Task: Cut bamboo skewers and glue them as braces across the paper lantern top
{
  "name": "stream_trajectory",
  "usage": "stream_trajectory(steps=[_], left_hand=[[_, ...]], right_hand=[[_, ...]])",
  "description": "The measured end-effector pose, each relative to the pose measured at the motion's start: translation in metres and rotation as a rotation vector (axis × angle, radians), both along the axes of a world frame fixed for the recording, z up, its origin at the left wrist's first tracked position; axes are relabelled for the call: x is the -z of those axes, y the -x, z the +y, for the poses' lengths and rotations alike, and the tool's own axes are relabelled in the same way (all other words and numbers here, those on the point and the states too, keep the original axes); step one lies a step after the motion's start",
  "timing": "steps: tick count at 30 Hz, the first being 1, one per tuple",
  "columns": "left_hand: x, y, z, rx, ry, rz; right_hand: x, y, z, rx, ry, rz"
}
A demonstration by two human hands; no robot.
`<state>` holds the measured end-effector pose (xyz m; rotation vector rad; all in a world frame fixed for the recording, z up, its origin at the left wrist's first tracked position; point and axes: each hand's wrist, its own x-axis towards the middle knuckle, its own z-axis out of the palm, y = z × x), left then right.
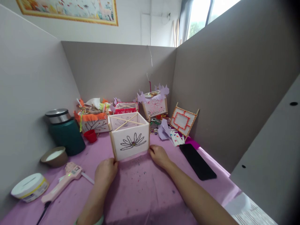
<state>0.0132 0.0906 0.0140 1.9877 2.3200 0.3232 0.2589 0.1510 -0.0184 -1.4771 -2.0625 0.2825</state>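
Observation:
A white box-shaped paper lantern (130,137) with wooden corner sticks stands in the middle of the table. Its front panel carries a black-outlined flower, and two thin sticks cross over its open top. My left hand (107,170) is closed around the foot of the front left corner stick. At the front right corner, my right hand (159,155) pinches the bottom of the other stick. Both hands rest low, close to the cloth. The fingertips are partly hidden behind the hands.
To the left are a pink glue gun (64,181), a white tub (30,187), a brown bowl (55,156), a green flask (67,134) and a red cup (90,136). Decorated lanterns (155,106) stand behind. On the right lie markers (177,138), a black phone (198,162) and a red-trimmed panel (184,120).

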Motion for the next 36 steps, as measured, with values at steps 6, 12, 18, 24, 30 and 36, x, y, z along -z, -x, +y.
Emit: stream_trajectory(steps=[6,12,18,24,30,36], left_hand=[[0.007,0.003,-0.001,-0.005,-0.041,-0.051],[0.006,0.003,-0.002,-0.051,-0.208,-0.156],[-0.001,-0.007,-0.004,-0.055,-0.505,-0.222],[-0.002,-0.002,-0.005,-0.081,-0.615,-0.243],[-0.008,-0.002,-0.009,-0.088,-0.643,-0.312],[-0.053,0.005,-0.001,0.029,-0.937,-0.412]], right_hand=[[0.003,-0.002,0.0,-0.014,-0.023,0.053],[0.002,-0.005,0.003,-0.043,-0.118,0.19],[0.003,0.001,0.006,-0.056,-0.188,0.277],[-0.003,0.003,-0.007,-0.13,-0.203,0.277],[-0.004,0.003,-0.012,-0.172,-0.172,0.246],[-0.002,0.003,-0.012,-0.163,-0.166,0.232]])
